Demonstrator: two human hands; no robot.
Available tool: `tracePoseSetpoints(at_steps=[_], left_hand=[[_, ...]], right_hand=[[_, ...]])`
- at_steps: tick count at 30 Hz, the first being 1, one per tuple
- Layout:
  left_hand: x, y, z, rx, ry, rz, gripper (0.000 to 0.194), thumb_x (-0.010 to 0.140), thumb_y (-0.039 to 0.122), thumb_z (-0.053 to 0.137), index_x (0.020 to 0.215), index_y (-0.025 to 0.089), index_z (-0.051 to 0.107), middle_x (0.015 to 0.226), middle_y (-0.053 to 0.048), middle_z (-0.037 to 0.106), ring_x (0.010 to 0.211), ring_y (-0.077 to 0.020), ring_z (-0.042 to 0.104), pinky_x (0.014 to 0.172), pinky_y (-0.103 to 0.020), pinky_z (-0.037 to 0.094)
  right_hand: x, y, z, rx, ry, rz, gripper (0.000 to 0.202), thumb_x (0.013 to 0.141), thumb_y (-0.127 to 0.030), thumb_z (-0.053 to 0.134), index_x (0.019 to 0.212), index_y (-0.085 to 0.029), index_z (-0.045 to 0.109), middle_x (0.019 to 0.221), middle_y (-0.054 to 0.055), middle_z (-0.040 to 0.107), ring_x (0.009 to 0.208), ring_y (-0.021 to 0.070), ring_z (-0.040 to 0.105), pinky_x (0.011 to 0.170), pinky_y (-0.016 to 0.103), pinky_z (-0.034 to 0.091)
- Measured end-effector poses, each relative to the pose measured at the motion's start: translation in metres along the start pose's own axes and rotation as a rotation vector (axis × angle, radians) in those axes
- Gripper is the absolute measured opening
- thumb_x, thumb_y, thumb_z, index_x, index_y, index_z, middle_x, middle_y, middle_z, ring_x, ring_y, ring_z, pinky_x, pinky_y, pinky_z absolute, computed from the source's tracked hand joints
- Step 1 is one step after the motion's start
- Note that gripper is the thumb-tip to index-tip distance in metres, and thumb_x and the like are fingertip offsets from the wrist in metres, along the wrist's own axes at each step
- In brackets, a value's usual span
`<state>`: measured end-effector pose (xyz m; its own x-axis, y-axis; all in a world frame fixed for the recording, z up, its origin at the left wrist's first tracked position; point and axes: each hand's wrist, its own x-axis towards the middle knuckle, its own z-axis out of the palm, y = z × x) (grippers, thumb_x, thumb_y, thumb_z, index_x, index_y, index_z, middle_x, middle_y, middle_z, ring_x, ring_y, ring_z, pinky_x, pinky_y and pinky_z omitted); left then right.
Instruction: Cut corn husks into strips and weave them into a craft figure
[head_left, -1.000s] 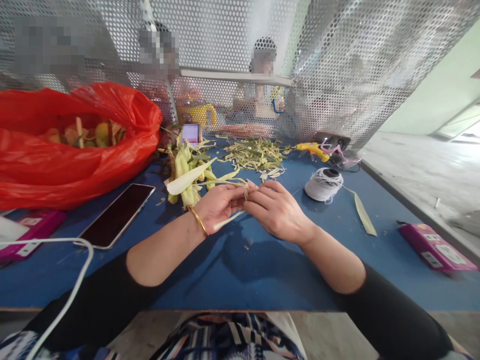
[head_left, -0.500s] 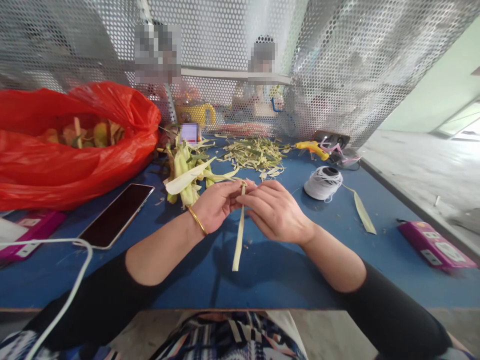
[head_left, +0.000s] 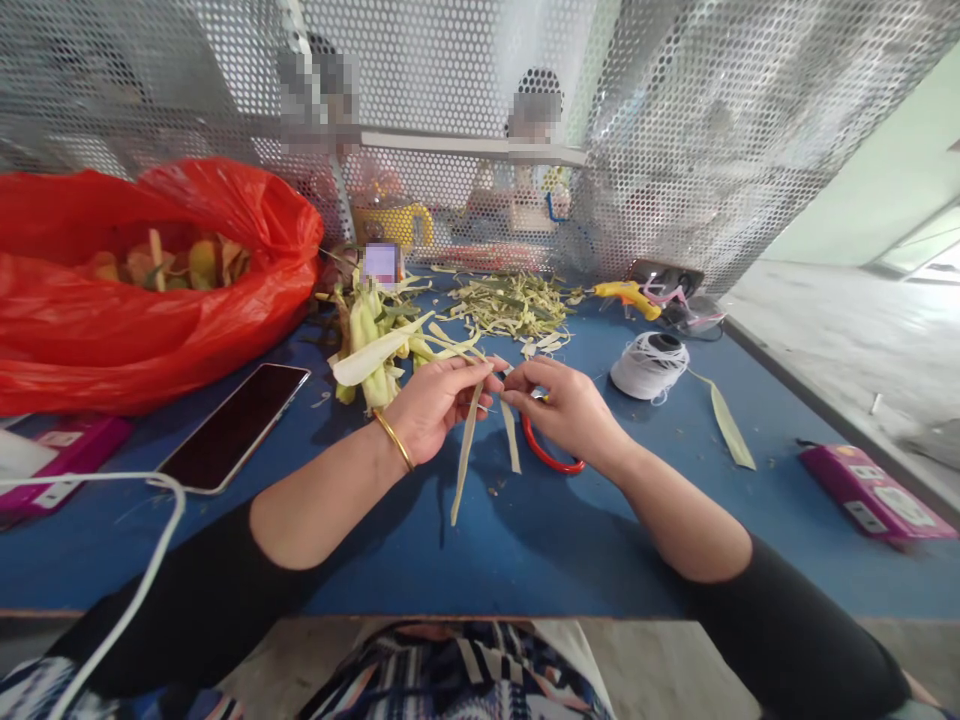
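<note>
My left hand [head_left: 437,408], with a gold bangle at the wrist, pinches a pale corn husk strip [head_left: 466,455] that hangs down toward me. Close beside it, my right hand [head_left: 564,405] has thumb and fingertips closed on a second narrow husk strip [head_left: 511,438]. The fingertips of both hands nearly meet. Under the right hand shows a red loop handle [head_left: 559,462], apparently of scissors; its other end is hidden. Just beyond the left hand lies a bundle of pale green husks [head_left: 367,335].
Shredded husk [head_left: 514,305] is piled at the back, near a yellow glue gun [head_left: 628,297] and glasses. A white thread spool [head_left: 649,366] stands right, by a husk strip. Left are a phone [head_left: 234,428] and red plastic bag [head_left: 247,325]. Behind the perforated panel [head_left: 465,80] are people.
The single hanging strip now appears as two separate strips, one at each hand. My right hand has shifted slightly right, and the red handle has come into view beneath it.
</note>
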<state>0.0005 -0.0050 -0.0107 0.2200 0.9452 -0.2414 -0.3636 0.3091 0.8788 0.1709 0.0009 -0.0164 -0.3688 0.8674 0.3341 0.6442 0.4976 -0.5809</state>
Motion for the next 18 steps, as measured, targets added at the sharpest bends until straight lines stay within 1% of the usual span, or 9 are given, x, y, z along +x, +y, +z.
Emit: tracePoseSetpoints(at_steps=[2,6,8,11,14,16,18], left_hand=[[0.0000,-0.0002,-0.0002,-0.011,-0.009,-0.006,0.013,0.084,0.015,0.061,0.087,0.011,0.073,0.065,-0.001,0.063,0.050,-0.0065,0.055,0.047,-0.017,0.045],[-0.0002,-0.0001,-0.0001,-0.040,-0.020,-0.022,0.012,0.083,0.016,0.062,0.084,0.011,0.073,0.060,0.000,0.059,0.046,-0.0052,0.051,0.044,-0.017,0.042],[-0.0005,0.0000,0.0002,-0.065,-0.031,-0.049,0.012,0.083,0.014,0.061,0.083,0.010,0.073,0.059,0.001,0.057,0.046,-0.0046,0.049,0.043,-0.016,0.040],[-0.0008,0.0000,0.0011,-0.073,-0.037,-0.071,0.012,0.083,0.015,0.062,0.082,0.010,0.072,0.059,0.001,0.057,0.046,-0.0044,0.049,0.042,-0.016,0.039],[0.0005,-0.0017,0.0024,0.008,0.005,-0.035,0.009,0.080,0.018,0.067,0.078,0.010,0.071,0.059,0.001,0.058,0.044,-0.0040,0.048,0.040,-0.015,0.037],[0.0024,-0.0043,0.0031,0.099,0.046,0.009,0.011,0.075,0.020,0.073,0.072,0.010,0.069,0.057,0.001,0.059,0.043,-0.0039,0.046,0.039,-0.016,0.035],[0.0045,-0.0069,0.0032,0.196,0.061,0.067,0.018,0.070,0.023,0.078,0.065,0.011,0.066,0.054,0.001,0.058,0.041,-0.0042,0.045,0.038,-0.017,0.034]], right_hand=[[-0.0003,0.0000,0.0013,0.013,0.012,-0.014,0.013,0.082,-0.023,0.057,0.069,-0.019,0.058,0.071,0.000,0.058,0.067,0.0133,0.051,0.064,0.025,0.037],[-0.0009,-0.0022,0.0052,0.063,-0.013,0.031,0.010,0.081,-0.025,0.057,0.073,-0.019,0.055,0.071,-0.001,0.058,0.066,0.0126,0.049,0.062,0.024,0.036],[-0.0013,-0.0038,0.0069,0.055,-0.044,0.064,0.015,0.081,-0.028,0.058,0.070,-0.020,0.051,0.067,-0.003,0.055,0.062,0.0118,0.045,0.060,0.024,0.033],[-0.0021,-0.0056,0.0075,0.046,-0.092,0.122,0.024,0.085,-0.031,0.053,0.065,-0.020,0.049,0.059,-0.003,0.051,0.057,0.0113,0.042,0.057,0.024,0.029],[-0.0033,-0.0066,0.0062,0.024,-0.081,0.130,0.026,0.088,-0.031,0.049,0.064,-0.020,0.047,0.057,-0.003,0.051,0.055,0.0113,0.041,0.056,0.025,0.028],[-0.0045,-0.0075,0.0048,-0.020,-0.058,0.085,0.026,0.086,-0.029,0.050,0.062,-0.020,0.046,0.056,-0.003,0.047,0.054,0.0109,0.038,0.055,0.025,0.026],[-0.0056,-0.0083,0.0029,-0.024,-0.068,0.019,0.028,0.086,-0.028,0.049,0.059,-0.020,0.046,0.055,-0.004,0.044,0.054,0.0105,0.036,0.055,0.025,0.026]])
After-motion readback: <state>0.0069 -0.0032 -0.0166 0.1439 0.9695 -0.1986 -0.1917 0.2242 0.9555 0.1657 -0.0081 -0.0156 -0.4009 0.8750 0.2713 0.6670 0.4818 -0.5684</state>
